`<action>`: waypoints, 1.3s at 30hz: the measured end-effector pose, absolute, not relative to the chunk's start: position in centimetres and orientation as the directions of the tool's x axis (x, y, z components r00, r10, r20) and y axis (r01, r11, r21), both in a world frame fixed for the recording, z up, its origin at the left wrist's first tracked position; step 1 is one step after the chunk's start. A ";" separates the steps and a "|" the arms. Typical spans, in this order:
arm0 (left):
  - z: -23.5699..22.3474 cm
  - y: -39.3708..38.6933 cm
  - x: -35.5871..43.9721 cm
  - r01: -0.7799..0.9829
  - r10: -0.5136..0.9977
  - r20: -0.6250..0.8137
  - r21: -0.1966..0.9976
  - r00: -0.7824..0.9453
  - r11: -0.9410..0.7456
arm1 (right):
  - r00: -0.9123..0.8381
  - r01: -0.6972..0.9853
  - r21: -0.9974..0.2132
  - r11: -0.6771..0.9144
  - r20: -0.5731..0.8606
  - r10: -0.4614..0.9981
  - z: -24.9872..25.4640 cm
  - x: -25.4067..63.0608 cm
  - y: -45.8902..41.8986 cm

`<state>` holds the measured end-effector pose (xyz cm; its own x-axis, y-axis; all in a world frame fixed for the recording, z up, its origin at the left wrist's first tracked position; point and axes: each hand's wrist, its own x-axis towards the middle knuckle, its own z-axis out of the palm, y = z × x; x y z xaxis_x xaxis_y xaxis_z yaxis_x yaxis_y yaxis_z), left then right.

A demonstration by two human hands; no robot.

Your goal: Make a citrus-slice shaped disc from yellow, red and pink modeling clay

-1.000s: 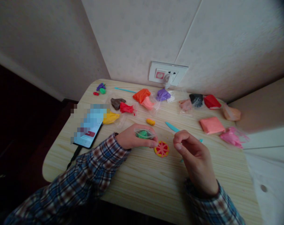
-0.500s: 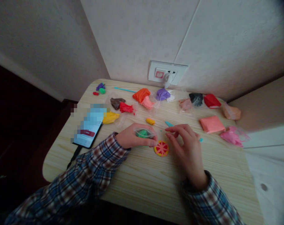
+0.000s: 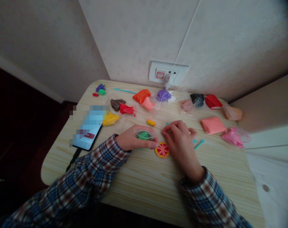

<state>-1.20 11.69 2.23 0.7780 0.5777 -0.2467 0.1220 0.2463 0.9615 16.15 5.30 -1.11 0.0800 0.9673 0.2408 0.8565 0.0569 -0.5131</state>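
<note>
In my left hand (image 3: 137, 139) is a small clear bag of green modelling clay (image 3: 143, 136), its mouth facing up. Just right of it, flat on the table, lies a round clay slice (image 3: 162, 150) with a yellow rim and red and pink wedges. My right hand (image 3: 180, 144) rests low beyond the slice's right side, thumb and forefinger pressed together near the tabletop. Whatever sits between those fingertips is hidden. Behind my hands lies a small yellow clay piece (image 3: 151, 122). A light-blue clay tool (image 3: 199, 144) shows to the right of my right hand.
A phone (image 3: 88, 129) with a cable lies left on the wooden table (image 3: 139, 186). Along the back are bagged clays: yellow (image 3: 110, 119), red (image 3: 127, 109), orange (image 3: 142, 96), purple (image 3: 163, 95), black (image 3: 197, 100) and pink (image 3: 234, 136). Small clay grapes (image 3: 100, 87) sit back left.
My right hand has shifted slightly left and its fingers have closed to a pinch, covering the spot where a tiny green bit lay. My left hand keeps its hold on the bag.
</note>
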 end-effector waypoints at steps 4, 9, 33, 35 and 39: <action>2.3 11.7 -1.2 0.108 0.578 -0.236 0.963 0.781 0.248 | 0.125 0.689 -0.719 0.092 0.243 0.962 -0.6 16.5 5.4; 2.0 11.7 -1.2 0.085 0.573 -0.209 0.968 0.793 0.235 | 0.168 0.126 -0.988 0.091 0.112 0.979 0.3 17.1 5.3; 1.9 11.7 -1.2 0.098 0.573 -0.212 0.970 0.792 0.222 | 0.122 -0.427 -0.889 -0.165 -0.238 0.964 1.0 17.4 4.4; 1.9 11.7 -1.2 0.094 0.577 -0.210 0.970 0.789 0.224 | 0.120 -0.430 -0.885 -0.177 -0.251 0.961 0.9 17.4 4.4; 2.0 11.7 -1.2 0.097 0.580 -0.218 0.968 0.785 0.232 | 0.118 -0.450 -0.874 -0.186 -0.265 0.957 0.8 17.5 4.3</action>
<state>-1.23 11.67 1.97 0.7849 0.5802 -0.2176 0.0970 0.2318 0.9679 17.46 4.33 0.77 0.1180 0.9570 -0.2650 -0.4496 -0.1864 -0.8736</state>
